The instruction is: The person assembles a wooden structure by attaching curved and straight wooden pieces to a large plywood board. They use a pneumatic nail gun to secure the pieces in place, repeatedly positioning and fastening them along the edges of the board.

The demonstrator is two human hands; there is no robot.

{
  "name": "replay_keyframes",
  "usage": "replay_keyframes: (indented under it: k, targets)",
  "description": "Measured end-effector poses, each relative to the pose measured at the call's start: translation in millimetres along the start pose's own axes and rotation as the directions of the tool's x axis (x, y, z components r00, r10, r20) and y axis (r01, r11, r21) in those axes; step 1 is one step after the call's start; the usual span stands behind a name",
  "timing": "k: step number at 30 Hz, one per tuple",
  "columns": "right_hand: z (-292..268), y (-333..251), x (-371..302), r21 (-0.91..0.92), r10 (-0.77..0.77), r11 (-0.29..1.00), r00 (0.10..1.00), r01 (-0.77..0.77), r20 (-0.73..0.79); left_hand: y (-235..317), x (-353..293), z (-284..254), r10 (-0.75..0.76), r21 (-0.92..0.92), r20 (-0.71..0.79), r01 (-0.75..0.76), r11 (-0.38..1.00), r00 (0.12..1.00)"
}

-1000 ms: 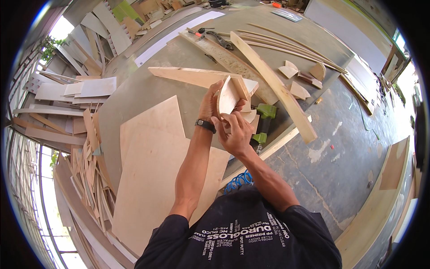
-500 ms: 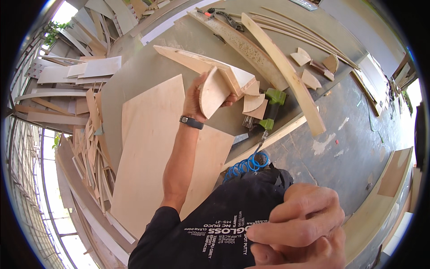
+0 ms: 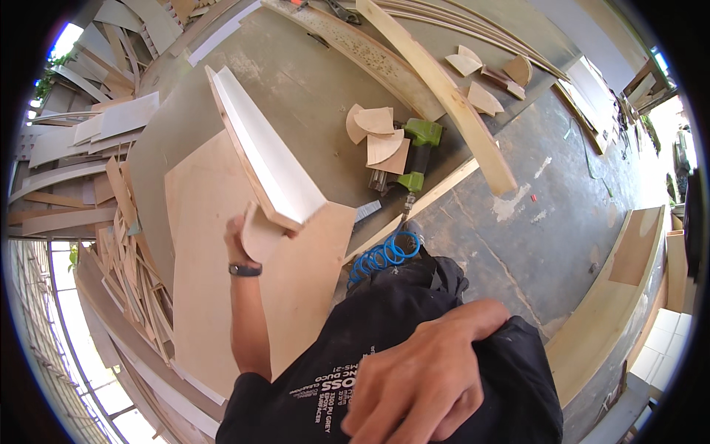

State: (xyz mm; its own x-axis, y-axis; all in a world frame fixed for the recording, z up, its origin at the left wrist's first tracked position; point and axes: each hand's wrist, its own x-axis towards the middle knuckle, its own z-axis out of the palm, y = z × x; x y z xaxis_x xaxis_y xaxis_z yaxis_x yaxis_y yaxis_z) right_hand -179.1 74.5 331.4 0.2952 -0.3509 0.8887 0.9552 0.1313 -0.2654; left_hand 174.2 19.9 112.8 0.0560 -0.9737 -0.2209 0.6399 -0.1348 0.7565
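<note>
My left hand (image 3: pixel 235 243) is closed around a quarter-round piece of plywood (image 3: pixel 261 235) and the near end of a long wooden trough with a white inside (image 3: pixel 270 163). The trough slants up and away to the left, over a large plywood sheet (image 3: pixel 222 311). Fingertips show past the quarter-round piece, at the trough's end. Whether the two parts are fixed together, I cannot tell. My right hand (image 3: pixel 421 374) is close in front of my dark shirt, its fingers curled; anything within them is hidden.
A green and black nail gun (image 3: pixel 420 144) with a coiled blue hose (image 3: pixel 384 255) lies beside stacked quarter-round pieces (image 3: pixel 384 144). Beyond it is a long curved board (image 3: pixel 444 96). More quarter-round pieces (image 3: pixel 484 100) lie to its right. Wood offcuts (image 3: pixel 133 259) crowd the left.
The left hand has moved left and nearer with the trough, turning it so its white inside faces up. My right hand has shifted left and turned, now showing its back.
</note>
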Motion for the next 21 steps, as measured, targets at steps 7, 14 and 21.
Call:
replay_keyframes:
  k: [7, 14, 21]
  targets:
    - [-82, -46, -50, -0.286, 0.319, 0.83, 0.828, -0.478, -0.461, -24, -37, -16, -0.213, -0.103, 0.17, 0.233, 0.967, 0.962]
    - [-134, -21, -197, -0.117, 0.117, 0.433, 0.184, -0.894, -0.976, -67, -38, -55, -0.32, 0.037, -0.001, 0.32, 0.947, 0.947]
    - [-154, -23, -252, -0.028, 0.151, 0.243, 0.066, -0.97, -0.986, -62, -25, -52, -0.352, 0.084, 0.101, 0.345, 0.935, 0.93]
